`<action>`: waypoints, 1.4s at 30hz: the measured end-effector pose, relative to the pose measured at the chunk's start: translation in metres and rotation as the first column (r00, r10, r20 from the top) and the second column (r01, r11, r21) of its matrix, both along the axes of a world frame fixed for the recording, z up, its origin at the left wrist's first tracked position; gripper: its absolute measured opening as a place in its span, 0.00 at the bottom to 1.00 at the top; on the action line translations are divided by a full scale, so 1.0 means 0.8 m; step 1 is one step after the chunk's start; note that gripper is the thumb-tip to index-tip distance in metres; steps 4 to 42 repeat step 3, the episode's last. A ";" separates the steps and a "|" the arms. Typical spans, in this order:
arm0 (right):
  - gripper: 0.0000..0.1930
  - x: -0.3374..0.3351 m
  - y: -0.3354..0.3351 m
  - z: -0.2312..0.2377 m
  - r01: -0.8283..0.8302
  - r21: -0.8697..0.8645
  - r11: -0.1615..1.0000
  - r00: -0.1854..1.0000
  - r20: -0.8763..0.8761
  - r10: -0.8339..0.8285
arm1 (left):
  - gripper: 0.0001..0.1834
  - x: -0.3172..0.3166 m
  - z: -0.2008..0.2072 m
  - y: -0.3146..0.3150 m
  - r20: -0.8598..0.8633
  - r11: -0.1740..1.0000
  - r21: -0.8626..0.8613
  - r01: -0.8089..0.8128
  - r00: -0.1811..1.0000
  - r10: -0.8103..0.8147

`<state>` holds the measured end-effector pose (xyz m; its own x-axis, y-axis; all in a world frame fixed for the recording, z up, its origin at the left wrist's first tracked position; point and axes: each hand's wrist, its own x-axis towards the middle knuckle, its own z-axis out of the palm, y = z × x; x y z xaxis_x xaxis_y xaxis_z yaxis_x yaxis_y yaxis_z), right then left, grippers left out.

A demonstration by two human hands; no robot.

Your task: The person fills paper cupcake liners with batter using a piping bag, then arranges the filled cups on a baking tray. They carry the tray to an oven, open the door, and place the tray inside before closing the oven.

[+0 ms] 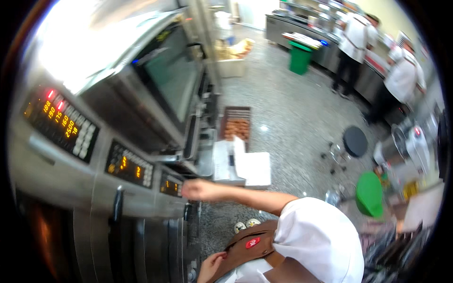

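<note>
My right arm stretches leftward across the view, and my right hand (200, 190) is at the buttons on the right end of the smallest control panel (171, 183). Its fingers look curled together, with nothing seen in them; the fingertips are blurred against the panel. Two more panels with lit amber digits, a middle one (130, 164) and a large one (61, 123), are set in the same steel oven front (101, 193). Low down, my left hand (213, 266) rests by the edge of my brown apron (257, 236), its fingers loosely bent and holding nothing I can see.
A glass-doored oven (167, 70) stands at the upper left. On the floor are a crate of brown round items (237, 128), an opened white box (257, 169), a black round stool (355, 141) and a green bin (300, 57). Two people in white (355, 35) work at the far counter.
</note>
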<state>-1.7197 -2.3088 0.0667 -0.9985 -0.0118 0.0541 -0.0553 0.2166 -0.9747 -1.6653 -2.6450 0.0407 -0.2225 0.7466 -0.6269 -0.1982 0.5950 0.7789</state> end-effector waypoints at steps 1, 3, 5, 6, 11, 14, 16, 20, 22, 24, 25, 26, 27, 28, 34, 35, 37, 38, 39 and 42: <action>0.17 0.053 -0.012 -0.022 0.004 0.075 0.997 0.982 0.190 -0.018 | 0.19 -0.001 0.011 0.016 0.011 0.992 -0.065 0.106 0.994 -0.105; 0.15 0.121 -0.026 -0.044 0.085 0.058 0.995 0.916 0.388 -0.101 | 0.19 -0.009 -0.011 0.031 -0.199 0.946 0.038 0.323 0.930 -0.310; 0.15 0.121 -0.026 -0.044 0.085 0.058 0.995 0.916 0.388 -0.101 | 0.19 -0.009 -0.011 0.031 -0.199 0.946 0.038 0.323 0.930 -0.310; 0.15 0.121 -0.026 -0.044 0.085 0.058 0.995 0.916 0.388 -0.101 | 0.19 -0.009 -0.011 0.031 -0.199 0.946 0.038 0.323 0.930 -0.310; 0.15 0.121 -0.026 -0.044 0.085 0.058 0.995 0.916 0.388 -0.101 | 0.19 -0.009 -0.011 0.031 -0.199 0.946 0.038 0.323 0.930 -0.310; 0.15 0.121 -0.026 -0.044 0.085 0.058 0.995 0.916 0.388 -0.101 | 0.19 -0.009 -0.011 0.031 -0.199 0.946 0.038 0.323 0.930 -0.310; 0.15 0.121 -0.026 -0.044 0.085 0.058 0.995 0.916 0.388 -0.101 | 0.19 -0.009 -0.011 0.031 -0.199 0.946 0.038 0.323 0.930 -0.310; 0.15 0.121 -0.026 -0.044 0.085 0.058 0.995 0.916 0.388 -0.101 | 0.19 -0.009 -0.011 0.031 -0.199 0.946 0.038 0.323 0.930 -0.310; 0.15 0.121 -0.026 -0.044 0.085 0.058 0.995 0.916 0.388 -0.101 | 0.19 -0.009 -0.011 0.031 -0.199 0.946 0.038 0.323 0.930 -0.310; 0.15 0.121 -0.026 -0.044 0.085 0.058 0.995 0.916 0.388 -0.101 | 0.19 -0.009 -0.011 0.031 -0.199 0.946 0.038 0.323 0.930 -0.310; 0.15 0.121 -0.026 -0.044 0.085 0.058 0.995 0.916 0.388 -0.101 | 0.19 -0.009 -0.011 0.031 -0.199 0.946 0.038 0.323 0.930 -0.310; 0.15 0.121 -0.026 -0.044 0.085 0.058 0.995 0.916 0.388 -0.101 | 0.19 -0.009 -0.011 0.031 -0.199 0.946 0.038 0.323 0.930 -0.310; 0.15 0.121 -0.026 -0.044 0.085 0.058 0.995 0.916 0.388 -0.101 | 0.19 -0.009 -0.011 0.031 -0.199 0.946 0.038 0.323 0.930 -0.310; 0.15 0.121 -0.026 -0.044 0.085 0.058 0.995 0.916 0.388 -0.101 | 0.19 -0.009 -0.011 0.031 -0.199 0.946 0.038 0.323 0.930 -0.310; 0.15 0.121 -0.026 -0.044 0.085 0.058 0.995 0.916 0.388 -0.101 | 0.19 -0.009 -0.011 0.031 -0.199 0.946 0.038 0.323 0.930 -0.310; 0.15 0.121 -0.026 -0.044 0.085 0.058 0.995 0.916 0.388 -0.101 | 0.19 -0.009 -0.011 0.031 -0.199 0.946 0.038 0.323 0.930 -0.310; 0.15 0.121 -0.026 -0.044 0.085 0.058 0.995 0.916 0.388 -0.101 | 0.19 -0.009 -0.011 0.031 -0.199 0.946 0.038 0.323 0.930 -0.310; 0.15 0.121 -0.026 -0.044 0.085 0.058 0.995 0.916 0.388 -0.101 | 0.19 -0.009 -0.011 0.031 -0.199 0.946 0.038 0.323 0.930 -0.310; 0.15 0.121 -0.026 -0.044 0.085 0.058 0.995 0.916 0.388 -0.101 | 0.19 -0.009 -0.011 0.031 -0.199 0.946 0.038 0.323 0.930 -0.310; 0.15 0.121 -0.026 -0.044 0.085 0.058 0.995 0.916 0.388 -0.101 | 0.19 -0.009 -0.011 0.031 -0.199 0.946 0.038 0.323 0.930 -0.310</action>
